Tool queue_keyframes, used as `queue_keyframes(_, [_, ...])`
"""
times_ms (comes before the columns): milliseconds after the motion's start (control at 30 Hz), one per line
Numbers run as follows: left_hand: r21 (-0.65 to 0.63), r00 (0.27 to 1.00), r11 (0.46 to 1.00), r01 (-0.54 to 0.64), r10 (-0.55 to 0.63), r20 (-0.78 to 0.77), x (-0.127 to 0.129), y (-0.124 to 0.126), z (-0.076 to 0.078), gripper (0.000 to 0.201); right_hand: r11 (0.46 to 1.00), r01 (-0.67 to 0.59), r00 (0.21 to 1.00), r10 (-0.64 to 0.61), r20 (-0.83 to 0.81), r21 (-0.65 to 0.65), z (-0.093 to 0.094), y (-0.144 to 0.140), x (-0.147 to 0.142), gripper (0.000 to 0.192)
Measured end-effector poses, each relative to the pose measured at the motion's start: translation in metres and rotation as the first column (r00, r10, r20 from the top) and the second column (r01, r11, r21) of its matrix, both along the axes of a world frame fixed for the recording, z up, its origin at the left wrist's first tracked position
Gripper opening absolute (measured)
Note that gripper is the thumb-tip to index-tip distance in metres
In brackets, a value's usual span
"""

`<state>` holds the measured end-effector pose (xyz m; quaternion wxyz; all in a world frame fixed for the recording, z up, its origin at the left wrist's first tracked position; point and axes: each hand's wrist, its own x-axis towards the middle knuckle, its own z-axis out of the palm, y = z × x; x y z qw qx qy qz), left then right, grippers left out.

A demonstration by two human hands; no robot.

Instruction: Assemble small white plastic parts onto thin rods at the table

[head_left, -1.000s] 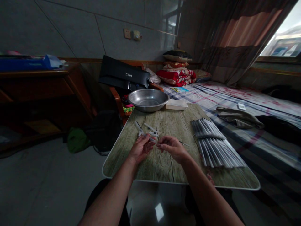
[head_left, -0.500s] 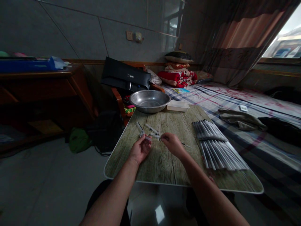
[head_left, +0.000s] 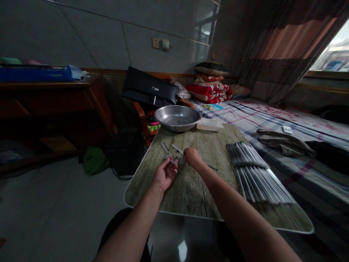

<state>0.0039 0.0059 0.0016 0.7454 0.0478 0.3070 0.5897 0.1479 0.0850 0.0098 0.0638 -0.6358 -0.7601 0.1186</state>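
Pinched between the thumb and fingers of my left hand is a small whitish plastic piece. My right hand is closed, its fingertips down among thin whitish strips just to the right; whatever they grip is hidden. One pale strip lies at those fingertips, and another light piece with a dark edge is beyond my left fingers. A slim pen-like stick, dark at one end, rests on the wooden table partly behind my right forearm.
Two overlapping rows of slim grey-white, pen-like sticks lie on the table's right side. At the far end stand a metal basin and a shallow white tray. A bed with a checked sheet borders the table on the right.
My right hand has moved left and away from me, onto the strips. My left hand keeps its pinch on the whitish piece. The whole view has shifted slightly.
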Motion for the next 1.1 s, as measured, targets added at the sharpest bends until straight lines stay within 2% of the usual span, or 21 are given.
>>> queue_keyframes(233, [-0.015,1.000,1.000,0.010,-0.010,-0.014,0.001,-0.003,0.001,0.014,0.996,0.058,0.997,-0.061,-0.040,-0.069,0.001,0.008,0.003,0.020])
queue_keyframes(367, [-0.014,0.999,1.000,0.006,-0.006,-0.034,0.001,-0.001,-0.001,0.012,0.999,0.013,0.990,-0.018,-0.136,-0.044,0.012,-0.001,0.010,0.015])
queue_keyframes(433, [-0.007,0.999,1.000,0.011,-0.012,-0.041,0.002,-0.001,-0.003,0.011,0.999,-0.033,0.969,0.022,-0.246,-0.040,0.019,-0.015,0.015,0.013])
queue_keyframes(467, [0.003,0.999,1.000,0.014,-0.014,-0.041,0.002,0.000,-0.004,0.011,0.997,-0.063,0.939,0.042,-0.341,-0.051,0.021,-0.023,0.017,0.012])
queue_keyframes(500, [0.019,0.999,1.000,0.016,-0.015,-0.039,0.002,0.000,-0.005,0.011,0.992,-0.099,0.866,0.049,-0.497,-0.074,0.024,-0.032,0.020,0.011])
queue_keyframes(567, [0.053,0.999,0.998,0.021,-0.020,-0.031,0.002,0.000,-0.007,0.012,0.980,-0.171,0.645,0.032,-0.763,-0.103,0.026,-0.051,0.023,0.007])
queue_keyframes(633, [0.078,0.999,0.997,0.029,-0.026,-0.032,0.003,0.000,-0.009,0.012,0.978,-0.190,0.474,0.012,-0.880,-0.089,0.026,-0.067,0.024,0.008])
queue_keyframes(733, [0.103,0.998,0.994,0.032,-0.026,-0.063,0.003,0.001,-0.011,0.010,0.990,-0.125,0.372,-0.012,-0.928,-0.063,0.021,-0.079,0.022,0.010])
queue_keyframes(900, [0.125,0.993,0.991,0.047,-0.033,-0.117,0.004,0.000,-0.010,0.005,0.998,-0.042,0.366,-0.029,-0.930,-0.048,0.009,-0.078,0.019,0.011])
queue_keyframes(1100, [0.134,0.989,0.989,0.067,-0.048,-0.139,0.005,0.000,-0.010,0.007,0.999,-0.041,0.392,-0.001,-0.920,-0.019,-0.001,-0.078,0.021,0.009])
